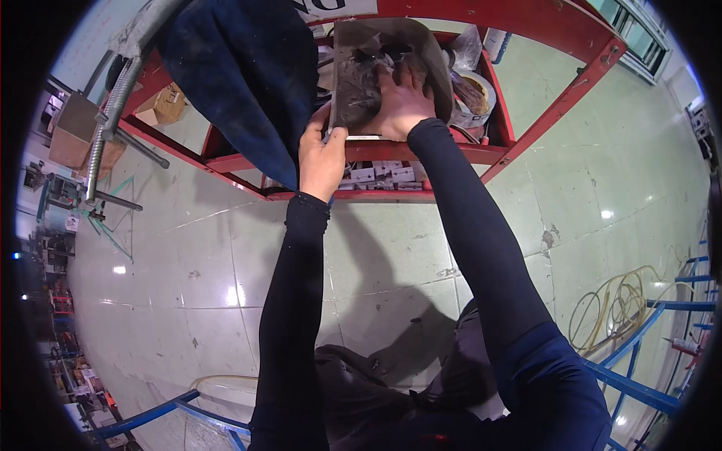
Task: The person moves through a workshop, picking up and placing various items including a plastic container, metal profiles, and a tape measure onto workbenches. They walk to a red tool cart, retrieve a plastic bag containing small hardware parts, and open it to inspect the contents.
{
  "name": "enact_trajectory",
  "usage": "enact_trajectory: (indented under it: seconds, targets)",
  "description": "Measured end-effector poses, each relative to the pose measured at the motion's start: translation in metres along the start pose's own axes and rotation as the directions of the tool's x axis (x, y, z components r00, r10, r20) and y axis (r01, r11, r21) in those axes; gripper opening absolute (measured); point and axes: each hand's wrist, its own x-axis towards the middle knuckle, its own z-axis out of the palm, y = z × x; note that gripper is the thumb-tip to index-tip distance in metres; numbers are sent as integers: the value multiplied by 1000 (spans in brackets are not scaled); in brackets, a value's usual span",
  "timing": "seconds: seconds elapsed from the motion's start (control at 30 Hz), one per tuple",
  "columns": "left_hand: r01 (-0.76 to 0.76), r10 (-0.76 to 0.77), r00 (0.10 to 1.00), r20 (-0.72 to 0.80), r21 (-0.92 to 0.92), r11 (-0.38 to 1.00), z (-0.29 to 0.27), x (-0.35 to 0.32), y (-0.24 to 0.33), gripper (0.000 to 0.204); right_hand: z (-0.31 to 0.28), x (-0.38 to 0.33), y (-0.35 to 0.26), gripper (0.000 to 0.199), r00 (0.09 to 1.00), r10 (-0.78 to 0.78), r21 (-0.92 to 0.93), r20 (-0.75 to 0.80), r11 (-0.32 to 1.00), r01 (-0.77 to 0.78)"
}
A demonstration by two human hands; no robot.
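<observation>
Left hand (322, 161): I grip the grey bin (441, 79) by its rim.
Right hand (400, 107): I spread it open inside.
Rack (553, 114): red, beneath.

One bare left hand (322, 159) and one bare right hand (402, 107), making two; two dark fabric sleeves (293, 263); one grey open-topped rectangular bin (441, 79); one dark blue hanging cloth (241, 83); one red metal shelf frame (558, 107).

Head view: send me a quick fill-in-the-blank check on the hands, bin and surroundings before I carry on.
The left hand holds the edge of the open bin; the ____ hand reaches inside.
The rack around it has a ____ frame.
The cloth hanging beside the bin is dark ____.
Missing words: right; red; blue.
</observation>
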Motion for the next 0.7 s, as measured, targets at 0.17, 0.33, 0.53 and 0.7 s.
enact_trajectory:
  seconds: [0.17,0.33,0.53,0.7]
  targets:
    - [7,-7,1000,-2,-26,1000,1,-5,-5,40,-1,11,-2,95,993,100,140,70,984,-109]
    - [62,-63,998,-2,-75,995,-3,-5,-7,43,-5,19,13,56,947,293,425,-133,880,-213]
    - [28,-28,1000,0,13,1000,3,0,-6,43,-2,47,59,43,834,280,804,-475,524,282]
    - [33,-34,999,4,58,998,-2,-2,-7,44,-29,39,44,34,899,273,936,-343,180,303]
